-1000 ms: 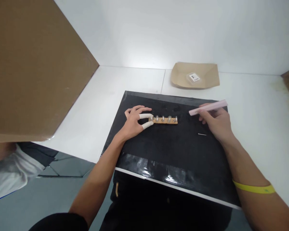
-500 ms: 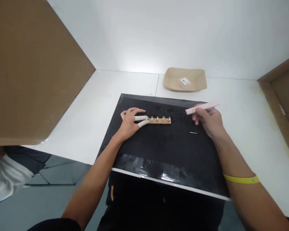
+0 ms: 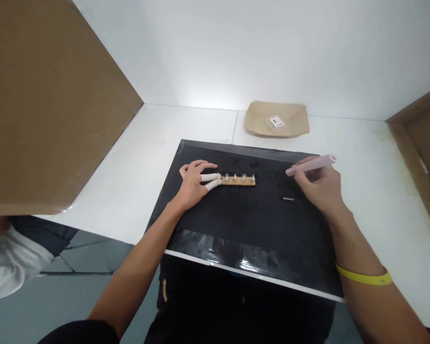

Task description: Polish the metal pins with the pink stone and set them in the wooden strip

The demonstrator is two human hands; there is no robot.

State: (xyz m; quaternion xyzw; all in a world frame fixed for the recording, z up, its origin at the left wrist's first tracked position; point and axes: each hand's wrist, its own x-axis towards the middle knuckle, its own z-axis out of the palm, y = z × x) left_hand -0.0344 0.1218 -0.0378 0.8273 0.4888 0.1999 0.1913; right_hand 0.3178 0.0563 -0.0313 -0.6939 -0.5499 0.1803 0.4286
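My left hand [image 3: 194,184], two fingers wrapped in white, pinches the left end of a narrow wooden strip [image 3: 239,181] lying on the black mat. Several small shiny, clear or metallic pieces stand in a row on that strip. Off to the right, my right hand [image 3: 320,184] is closed around a pale pink, slim bar [image 3: 311,166], held slanted above the mat with its right end raised. Below this hand a small thin silvery pin [image 3: 288,198] lies flat on the mat.
The black mat [image 3: 236,224] covers the front of a white table [image 3: 129,167]. Behind it sits a brown paper tray [image 3: 254,125] with a small labelled clear case [image 3: 275,123]. Brown boards [image 3: 57,105] stand at both sides. Another person's clothing [image 3: 17,258] shows at lower left.
My right hand has moved slightly right and turned the pink bar, so its right end now points up toward me. My left hand and the strip stay in place.
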